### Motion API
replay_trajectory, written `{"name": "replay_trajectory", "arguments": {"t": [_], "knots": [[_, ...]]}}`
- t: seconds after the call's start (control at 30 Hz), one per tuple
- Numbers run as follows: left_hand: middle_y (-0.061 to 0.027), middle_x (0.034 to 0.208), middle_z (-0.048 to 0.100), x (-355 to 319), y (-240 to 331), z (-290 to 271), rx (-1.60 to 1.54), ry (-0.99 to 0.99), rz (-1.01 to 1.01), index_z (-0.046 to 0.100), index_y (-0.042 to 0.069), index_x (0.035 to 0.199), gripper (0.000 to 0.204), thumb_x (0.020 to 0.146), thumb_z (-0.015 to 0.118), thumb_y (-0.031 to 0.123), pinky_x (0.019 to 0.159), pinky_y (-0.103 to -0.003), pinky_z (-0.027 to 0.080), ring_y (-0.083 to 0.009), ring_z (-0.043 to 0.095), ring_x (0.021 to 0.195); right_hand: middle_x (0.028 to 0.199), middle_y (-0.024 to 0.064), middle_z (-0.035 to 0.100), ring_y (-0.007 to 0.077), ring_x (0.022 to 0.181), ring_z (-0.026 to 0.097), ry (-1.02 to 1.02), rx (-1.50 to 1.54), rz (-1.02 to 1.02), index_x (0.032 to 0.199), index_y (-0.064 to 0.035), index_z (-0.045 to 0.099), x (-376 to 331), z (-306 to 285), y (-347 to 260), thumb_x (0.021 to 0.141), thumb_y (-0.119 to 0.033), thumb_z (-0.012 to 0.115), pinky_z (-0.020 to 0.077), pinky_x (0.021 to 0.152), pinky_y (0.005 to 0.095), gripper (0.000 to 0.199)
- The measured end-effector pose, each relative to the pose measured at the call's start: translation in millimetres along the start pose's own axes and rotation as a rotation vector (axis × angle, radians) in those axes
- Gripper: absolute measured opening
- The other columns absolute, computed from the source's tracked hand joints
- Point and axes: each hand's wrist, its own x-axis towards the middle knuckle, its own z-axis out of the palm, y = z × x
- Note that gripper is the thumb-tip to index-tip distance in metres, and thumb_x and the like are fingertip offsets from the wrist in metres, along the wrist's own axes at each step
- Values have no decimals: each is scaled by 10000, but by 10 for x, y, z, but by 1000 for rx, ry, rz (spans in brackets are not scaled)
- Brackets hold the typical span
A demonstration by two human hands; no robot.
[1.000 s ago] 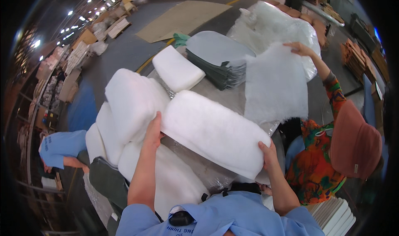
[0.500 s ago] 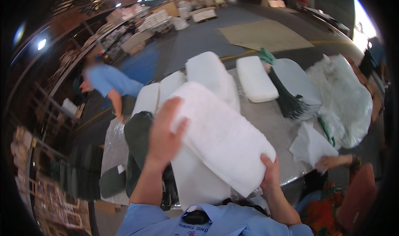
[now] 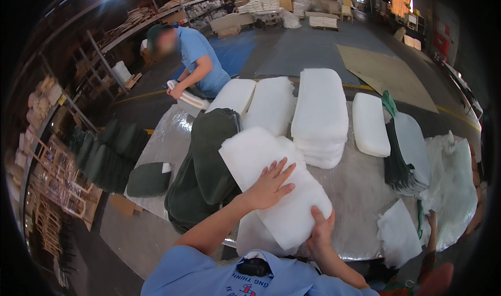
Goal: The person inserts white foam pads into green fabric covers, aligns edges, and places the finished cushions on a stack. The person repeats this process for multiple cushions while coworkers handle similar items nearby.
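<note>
A thick white padding sheet [image 3: 284, 178] with rounded corners slants across the table in front of me, partly over another white sheet [image 3: 255, 236]. My left hand [image 3: 269, 186] lies flat on its middle, fingers spread. At its lower right edge, my right hand [image 3: 321, 228] grips it, thumb on top and fingers hidden beneath. Dark green fabric-covered cushions [image 3: 209, 155] are heaped left of the sheet, touching or nearly touching its corner. Just beyond it rises a tall stack of white padding [image 3: 319, 113].
More white padding [image 3: 269, 105] lies along the far edge, with a single white pad [image 3: 369, 124] and a stack of grey-and-green pieces [image 3: 409, 150] to the right. A co-worker [image 3: 201, 56] handles a piece at far left. Another person's hand [image 3: 432, 220] is near a plastic bag [image 3: 451, 186].
My left hand has come off the sheet's upper left edge and settled flat on its middle. The view has turned left. The far co-worker has straightened and now holds a piece.
</note>
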Motion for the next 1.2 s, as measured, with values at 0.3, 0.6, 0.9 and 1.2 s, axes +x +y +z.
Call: {"name": "replay_trajectory", "arguments": {"t": [0.3, 0.6, 0.9, 1.2], "knots": [[-253, 1768, 200, 135, -775, 191, 190, 233, -436, 292, 105, 1705, 718, 1125, 428, 507, 1304, -638, 115, -489, 140, 1635, 1360, 166, 613, 292, 1218, 636, -46, -73, -18, 1432, -46, 444, 49, 13, -5, 959, -128, 799, 556, 1044, 477, 597], [-174, 1780, 230, 91, -1333, -17, 188, 378, -568, 319, 98, 1693, 723, 1111, 442, 509, 1320, -603, 131, -467, 160, 1635, 1354, 147, 637, 258, 1220, 643, -63, -118, -53, 1442, -35, 471, 83, -98, 43, 976, -188, 798, 546, 1042, 435, 590], [-208, 1730, 326, 101, -1597, 81, -199, 677, -614, 315, -3, 1666, 677, 1134, 461, 391, 1318, -447, 234, -367, 319, 1594, 1306, 149, 666, 250, 1179, 657, -6, -107, -113, 1414, -15, 500, 61, -76, 65, 961, -137, 800, 538, 1048, 420, 556], [-235, 1722, 344, -533, -2036, -93, -594, 739, -451, 301, -57, 1661, 633, 1161, 472, 291, 1292, -393, 269, -339, 357, 1582, 1261, 164, 684, 270, 1144, 692, 197, -73, -216, 1424, 9, 515, -255, 274, -25, 939, -65, 781, 589, 996, 439, 558]]}}
